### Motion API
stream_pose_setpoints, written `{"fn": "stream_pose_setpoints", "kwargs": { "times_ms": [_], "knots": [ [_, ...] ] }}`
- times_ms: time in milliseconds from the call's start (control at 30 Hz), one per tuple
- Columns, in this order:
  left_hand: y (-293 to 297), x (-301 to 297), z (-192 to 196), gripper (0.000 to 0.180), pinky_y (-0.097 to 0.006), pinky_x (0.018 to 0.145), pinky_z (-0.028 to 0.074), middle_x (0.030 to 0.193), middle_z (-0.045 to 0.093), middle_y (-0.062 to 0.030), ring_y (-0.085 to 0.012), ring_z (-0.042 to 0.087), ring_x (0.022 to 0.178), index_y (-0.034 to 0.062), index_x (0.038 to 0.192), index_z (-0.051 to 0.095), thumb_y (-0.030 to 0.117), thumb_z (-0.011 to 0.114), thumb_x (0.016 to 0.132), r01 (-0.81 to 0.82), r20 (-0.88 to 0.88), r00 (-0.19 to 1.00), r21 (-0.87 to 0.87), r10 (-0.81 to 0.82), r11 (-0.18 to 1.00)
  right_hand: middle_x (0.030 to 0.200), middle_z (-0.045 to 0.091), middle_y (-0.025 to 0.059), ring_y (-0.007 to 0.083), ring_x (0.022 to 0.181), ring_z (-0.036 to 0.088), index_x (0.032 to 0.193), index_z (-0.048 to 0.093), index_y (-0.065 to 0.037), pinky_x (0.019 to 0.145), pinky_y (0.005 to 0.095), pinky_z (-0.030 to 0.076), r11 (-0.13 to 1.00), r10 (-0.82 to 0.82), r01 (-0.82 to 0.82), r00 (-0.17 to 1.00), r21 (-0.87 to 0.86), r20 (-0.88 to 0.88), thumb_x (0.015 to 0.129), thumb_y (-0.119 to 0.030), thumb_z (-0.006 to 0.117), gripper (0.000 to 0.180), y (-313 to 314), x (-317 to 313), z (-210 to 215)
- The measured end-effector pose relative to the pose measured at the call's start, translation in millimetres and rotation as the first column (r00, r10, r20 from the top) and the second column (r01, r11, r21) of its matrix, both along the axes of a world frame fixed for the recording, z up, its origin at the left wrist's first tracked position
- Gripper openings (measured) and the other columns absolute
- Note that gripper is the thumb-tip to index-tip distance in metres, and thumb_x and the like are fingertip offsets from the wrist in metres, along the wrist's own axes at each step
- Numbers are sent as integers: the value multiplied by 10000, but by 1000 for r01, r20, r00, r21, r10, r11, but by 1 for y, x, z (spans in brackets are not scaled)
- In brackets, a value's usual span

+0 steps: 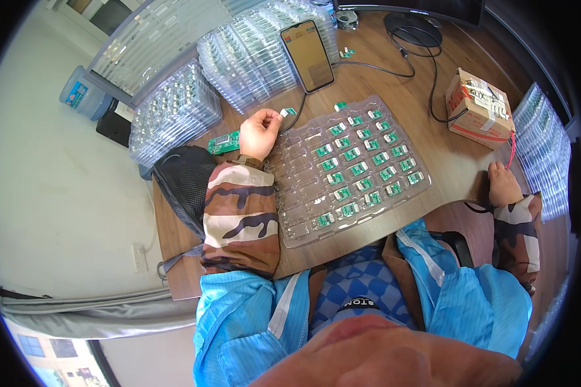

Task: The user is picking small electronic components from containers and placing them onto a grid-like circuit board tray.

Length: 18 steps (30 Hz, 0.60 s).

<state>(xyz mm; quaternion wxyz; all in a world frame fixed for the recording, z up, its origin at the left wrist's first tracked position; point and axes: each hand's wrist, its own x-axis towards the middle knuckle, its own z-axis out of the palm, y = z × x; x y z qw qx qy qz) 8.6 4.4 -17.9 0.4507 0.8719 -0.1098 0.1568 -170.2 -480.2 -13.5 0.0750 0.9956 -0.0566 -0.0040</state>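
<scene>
My left hand [261,134] is closed in a pinch at the upper left of the clear plastic tray [297,233]. At its fingertips is a small green circuit board [288,111] with a white connector. Beside that wrist lies a larger green board [224,143] with a display window. Rows of small circuit boards [352,153] fill the tray's middle and right pockets; its left pockets hold none. My right hand [503,186] is at the table's right edge, fingers curled round the lower end of a red wire [512,151] from the cardboard box [478,108].
Stacks of filled clear trays [248,61] stand at the back left, more [541,148] at the far right. A phone [308,57] leans upright behind the tray. Black cables [407,72] cross the table near a monitor stand [412,29]. A black mesh bag [184,187] lies by my left sleeve.
</scene>
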Motion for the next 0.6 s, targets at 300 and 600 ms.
{"fn": "stream_pose_setpoints", "kwargs": {
  "times_ms": [300,600],
  "knots": [
    [0,1,-1,110,-238,541,442,613,589,-41,-102,542,543,37,767,618,143,619,738,-3,-1,1000,-48,3,999,902,525,119,259,769,548,929,481,-38,668,328,457,987,74,-37,968,-157,240,686,-134,610,292,87,4,89],
    [-4,-5,0,119,-243,548,442,614,589,-51,-116,555,552,41,761,619,156,617,728,-10,-13,1000,-34,10,999,1176,449,139,295,1105,408,940,476,-10,905,363,356,637,557,-769,504,50,660,745,-160,575,265,203,143,83]
  ]
}}
